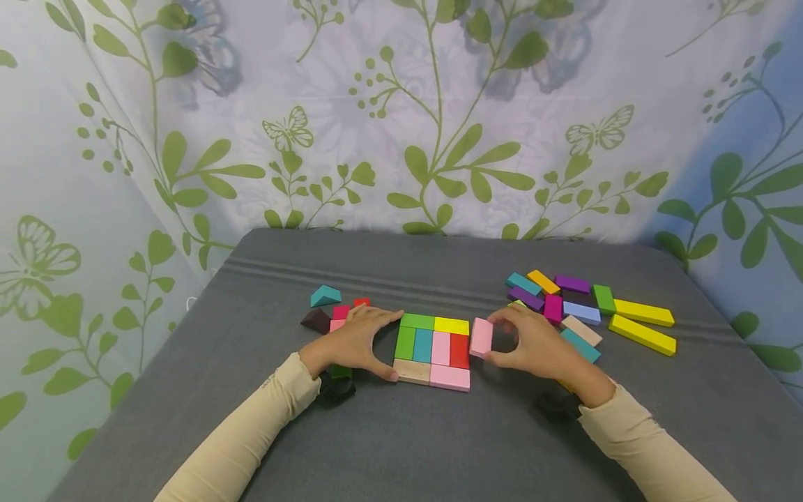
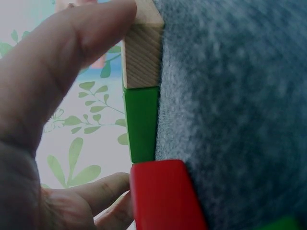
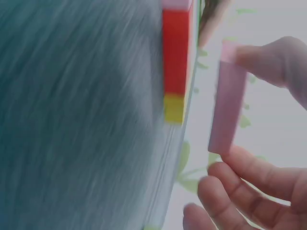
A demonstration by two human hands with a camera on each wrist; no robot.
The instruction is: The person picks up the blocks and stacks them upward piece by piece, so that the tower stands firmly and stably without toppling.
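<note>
A flat square of wooden blocks in several colours lies mid-table, with a yellow block at its far right corner and a plain wood block at its near left. My left hand spans the left side of this square, its thumb at the plain wood block and its fingertips by the far green block. Between thumb and fingertips, my right hand pinches a pink block by its two ends. That block is raised off the cloth, just right of the red block.
Loose blocks lie at the right, including purple blocks and long yellow blocks. Left of the square are a teal block, a dark triangular block and others partly hidden by the left hand. A grey cloth covers the table.
</note>
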